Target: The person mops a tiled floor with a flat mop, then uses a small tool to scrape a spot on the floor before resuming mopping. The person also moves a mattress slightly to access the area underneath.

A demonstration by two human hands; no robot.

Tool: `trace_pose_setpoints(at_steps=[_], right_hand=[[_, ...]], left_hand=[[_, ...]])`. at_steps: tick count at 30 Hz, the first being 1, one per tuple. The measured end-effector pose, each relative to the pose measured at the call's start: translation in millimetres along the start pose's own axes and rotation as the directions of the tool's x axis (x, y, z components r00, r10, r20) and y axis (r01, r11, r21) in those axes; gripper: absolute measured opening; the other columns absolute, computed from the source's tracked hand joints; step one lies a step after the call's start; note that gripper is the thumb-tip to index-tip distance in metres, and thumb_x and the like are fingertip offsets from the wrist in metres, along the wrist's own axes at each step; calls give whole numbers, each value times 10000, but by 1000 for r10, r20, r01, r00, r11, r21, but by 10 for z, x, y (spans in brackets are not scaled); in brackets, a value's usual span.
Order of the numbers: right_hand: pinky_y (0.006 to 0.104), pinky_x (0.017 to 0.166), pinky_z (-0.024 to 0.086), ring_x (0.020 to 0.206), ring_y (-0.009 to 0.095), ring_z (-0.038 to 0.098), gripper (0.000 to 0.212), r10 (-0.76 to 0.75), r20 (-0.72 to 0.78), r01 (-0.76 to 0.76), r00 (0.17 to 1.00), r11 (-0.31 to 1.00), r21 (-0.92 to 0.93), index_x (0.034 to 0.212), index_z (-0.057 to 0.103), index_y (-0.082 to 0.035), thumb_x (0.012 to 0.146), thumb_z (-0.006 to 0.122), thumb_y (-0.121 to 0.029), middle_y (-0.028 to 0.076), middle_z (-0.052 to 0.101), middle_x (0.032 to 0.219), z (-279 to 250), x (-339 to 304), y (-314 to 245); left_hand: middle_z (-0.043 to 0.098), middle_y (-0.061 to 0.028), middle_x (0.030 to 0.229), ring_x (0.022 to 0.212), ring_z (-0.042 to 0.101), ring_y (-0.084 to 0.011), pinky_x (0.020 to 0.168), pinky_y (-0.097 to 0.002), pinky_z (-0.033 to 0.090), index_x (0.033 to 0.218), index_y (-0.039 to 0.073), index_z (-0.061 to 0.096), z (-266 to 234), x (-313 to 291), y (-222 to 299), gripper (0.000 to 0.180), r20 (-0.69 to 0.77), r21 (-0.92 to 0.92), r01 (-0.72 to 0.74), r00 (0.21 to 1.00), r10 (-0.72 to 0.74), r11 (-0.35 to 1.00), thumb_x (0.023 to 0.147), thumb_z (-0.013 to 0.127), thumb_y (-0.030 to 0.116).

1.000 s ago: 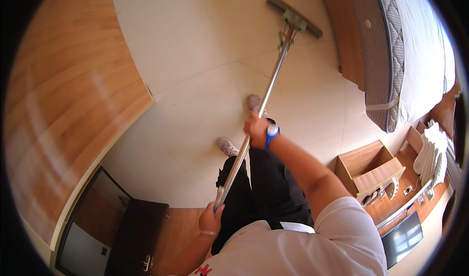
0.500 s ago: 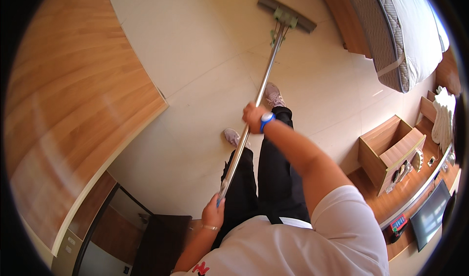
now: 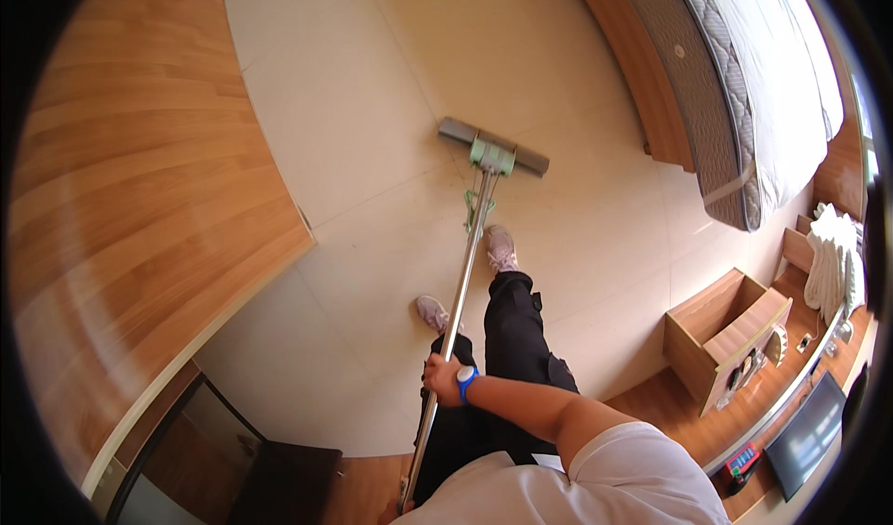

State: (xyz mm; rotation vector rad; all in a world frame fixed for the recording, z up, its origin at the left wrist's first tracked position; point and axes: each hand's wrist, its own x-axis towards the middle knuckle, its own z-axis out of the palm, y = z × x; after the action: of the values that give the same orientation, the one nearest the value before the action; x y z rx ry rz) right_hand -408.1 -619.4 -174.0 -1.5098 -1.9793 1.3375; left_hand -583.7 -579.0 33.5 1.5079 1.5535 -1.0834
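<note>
Right hand [image 3: 445, 379] clamped round mop pole [image 3: 465, 283]; left hand [image 3: 393, 513] by its near end, cropped, can't tell closure | mop head [image 3: 492, 156] on floor [image 3: 344, 106], beyond shoes [image 3: 501, 249] | I judge pole light, stiff, slick; hold two-handed, spaced

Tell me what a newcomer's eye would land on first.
Probably the mop head just beyond the shoes, upper centre, its long shiny handle gripped by the right hand. Then the white-topped mattress at upper right, and the broad wooden surface along the left.
</note>
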Motion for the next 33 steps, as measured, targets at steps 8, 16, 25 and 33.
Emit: trace_pose_setpoints(at_steps=[8, 16, 25, 33], right_hand=[[402, 781, 467, 1056, 243, 457, 209, 283, 66, -244, 957, 905, -348, 886, 616, -163, 685, 611, -218, 55, 516, 1001, -2108, 773, 2357], [409, 840, 469, 1260, 204, 286, 230, 391, -343, -490, 854, 827, -275, 922, 574, -163, 707, 648, -121, 10, 481, 1139, -3853, 577, 3499], [444, 811, 455, 1283, 254, 265, 239, 472, -428, -510, 771, 860, 30, 860, 542, -154, 679, 606, -13, 41, 458, 1141, -2371, -52, 2629], [433, 924, 405, 1237, 357, 306, 263, 563, -453, -539, 691, 820, 196, 884, 552, -123, 642, 601, -32, 103, 459, 1149, -822, 13, 1219]], left_hand=[[575, -172, 718, 606, 567, -319, 556, -399, 452, 1331, 125, 235, -439, 1039, 1727, 505, -26, -75, -293, 956, 292, 953, 896, 465, 243], [554, -133, 619, 486, 542, -246, 488, -365, 447, 1382, 127, 157, -1131, 1597, 3442, 567, 23, -196, -491, 863, 504, 849, 906, 449, 224], [592, -215, 696, 605, 570, -404, 527, -491, 442, 1374, 125, 160, -705, 1047, 2349, 592, 181, 72, -465, 876, 447, 882, 889, 456, 289], [612, -214, 773, 672, 587, -404, 583, -487, 454, 1333, 183, 263, -765, 691, 701, 532, 180, 365, -390, 920, 347, 845, 867, 498, 283]])
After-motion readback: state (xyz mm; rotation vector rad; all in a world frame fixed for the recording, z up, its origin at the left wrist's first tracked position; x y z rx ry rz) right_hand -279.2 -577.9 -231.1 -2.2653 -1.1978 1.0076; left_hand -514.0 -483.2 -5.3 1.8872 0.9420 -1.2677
